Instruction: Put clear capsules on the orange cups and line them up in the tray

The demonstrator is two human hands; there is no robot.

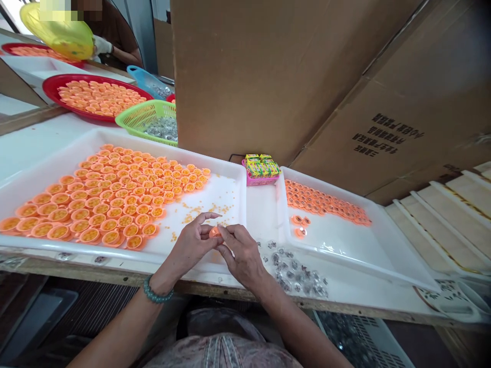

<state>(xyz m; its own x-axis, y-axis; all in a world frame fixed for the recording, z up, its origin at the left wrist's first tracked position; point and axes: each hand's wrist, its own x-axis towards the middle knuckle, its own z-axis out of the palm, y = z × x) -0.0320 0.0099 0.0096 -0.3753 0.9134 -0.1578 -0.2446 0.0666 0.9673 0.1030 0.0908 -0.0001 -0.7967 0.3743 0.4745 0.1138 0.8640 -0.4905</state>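
Note:
Between my two hands, over the front edge of the left tray, is a small orange cup (215, 232). My left hand (194, 236), with a green bead bracelet at the wrist, pinches the cup from the left. The fingers of my right hand (242, 250) close on the cup from the other side and partly hide it. To the left, many orange cups (102, 208) with yellow bits inside stand in rows in a white tray (245, 194). Loose yellow bits (197, 210) lie scattered on its floor. Small clear plastic pieces (295, 271) lie on the table by my right forearm.
A second white tray (345, 250) holds orange pieces (322, 200) with dark centres. Behind stand a pink basket (262, 181) of small packets, a green basket (130, 118) and a red tray (49, 87). Cardboard (245, 76) walls the back. A gloved co-worker holds a yellow basin (57, 33).

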